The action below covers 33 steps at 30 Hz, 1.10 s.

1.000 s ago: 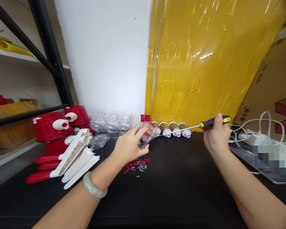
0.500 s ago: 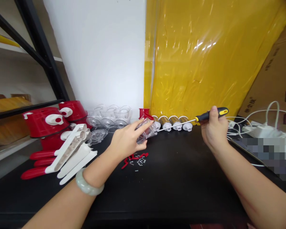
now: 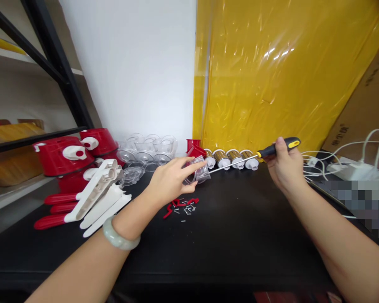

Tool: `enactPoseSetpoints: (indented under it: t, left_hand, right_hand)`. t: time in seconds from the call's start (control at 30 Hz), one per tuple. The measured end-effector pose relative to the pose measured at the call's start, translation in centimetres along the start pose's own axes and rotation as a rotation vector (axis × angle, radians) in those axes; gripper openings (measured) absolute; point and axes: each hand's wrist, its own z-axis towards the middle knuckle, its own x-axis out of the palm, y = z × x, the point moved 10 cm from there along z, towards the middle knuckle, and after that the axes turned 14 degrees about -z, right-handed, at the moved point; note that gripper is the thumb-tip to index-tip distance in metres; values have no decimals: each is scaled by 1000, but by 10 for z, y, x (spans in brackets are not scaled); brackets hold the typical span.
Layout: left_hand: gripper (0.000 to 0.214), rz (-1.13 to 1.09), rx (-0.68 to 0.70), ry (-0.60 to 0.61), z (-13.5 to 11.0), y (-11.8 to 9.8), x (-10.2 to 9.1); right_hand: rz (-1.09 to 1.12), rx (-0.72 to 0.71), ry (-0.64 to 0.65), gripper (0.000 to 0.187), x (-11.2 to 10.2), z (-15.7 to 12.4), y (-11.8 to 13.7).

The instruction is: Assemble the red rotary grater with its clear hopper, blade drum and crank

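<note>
My left hand (image 3: 173, 176) is closed around a clear plastic part (image 3: 202, 169), holding it tilted above the black table. In my right hand (image 3: 284, 164) is a screwdriver (image 3: 279, 147) with a black and yellow handle, gripped with the thumb along the top. Its long shaft points left, and the tip meets the right side of the clear part; whether it sits in a screw is too small to tell. Below my left hand lie several small screws (image 3: 188, 209) and small red plastic pieces (image 3: 168, 211). Just behind the clear part stands a red plastic part (image 3: 194, 148).
Metal grater drums with white ends (image 3: 221, 160) line the back. Clear plastic cups (image 3: 145, 145) stand left of them. Red housings (image 3: 61, 155) and white handles with red grips (image 3: 52, 221) fill the left. White cables (image 3: 322, 166) and a cardboard box (image 3: 363, 105) are at the right.
The view has shifted slightly, so most things appear a little to the right. The screwdriver stays against the clear part, both hands keep their holds, and the clear part looks slightly turned.
</note>
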Motion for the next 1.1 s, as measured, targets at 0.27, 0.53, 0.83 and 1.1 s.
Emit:
enactPoseSetpoints:
  t: [0.27, 0.53, 0.83, 1.1]
  left_hand:
    - [53, -124, -91, 13, 0, 19, 6]
    - [50, -237, -135, 10, -1, 36, 8]
    - [38, -367, -145, -10, -2, 45, 15]
    - [38, -397, -151, 12, -1, 45, 17]
  right_hand:
    - [-87, 89, 20, 54, -10, 10, -37]
    - [-167, 291, 259, 32, -6, 16, -66]
    - [-227, 152, 290, 43, -8, 22, -60]
    - [-310, 76, 310, 35, -8, 21, -48]
